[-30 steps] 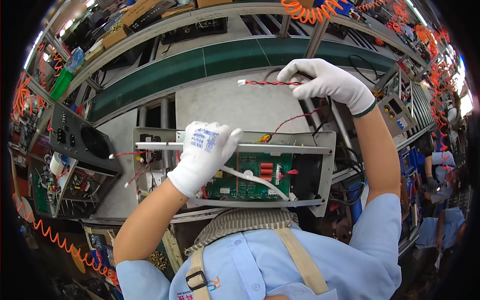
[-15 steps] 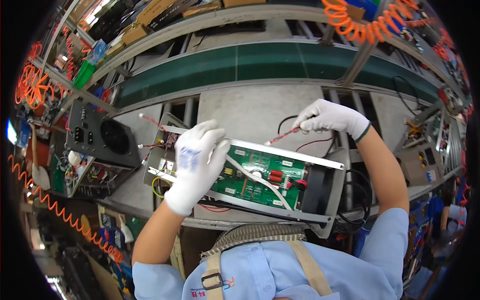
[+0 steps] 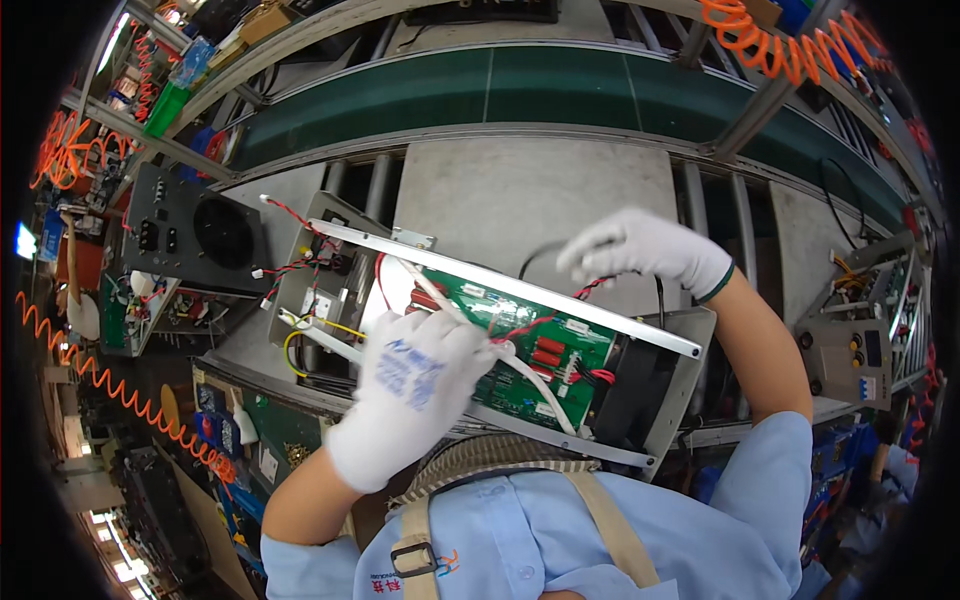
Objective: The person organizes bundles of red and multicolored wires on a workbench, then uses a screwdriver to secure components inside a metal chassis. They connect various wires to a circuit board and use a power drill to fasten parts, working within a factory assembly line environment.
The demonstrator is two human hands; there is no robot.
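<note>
A long metal chassis lies before me, holding a green circuit board with red components and a black fan at its right end. My left hand, in a white glove, reaches over the near rail. Its fingers are closed on a red-and-black twisted wire above the board, beside a white cable. The wire crosses the far rail toward my right hand. That gloved hand hovers beyond the rail, its slightly blurred fingers loosely stretched out, with the wire passing just below them.
Left of the chassis stands a dark metal case with a fan. A grey unit with knobs is at the right. Beyond the pale board runs a green conveyor belt. Orange coiled hoses hang at the upper right.
My left hand has come down and right over the board, closing on the twisted wire. The wire's end has moved from beyond the far rail to above the board. The chassis appears tilted more.
</note>
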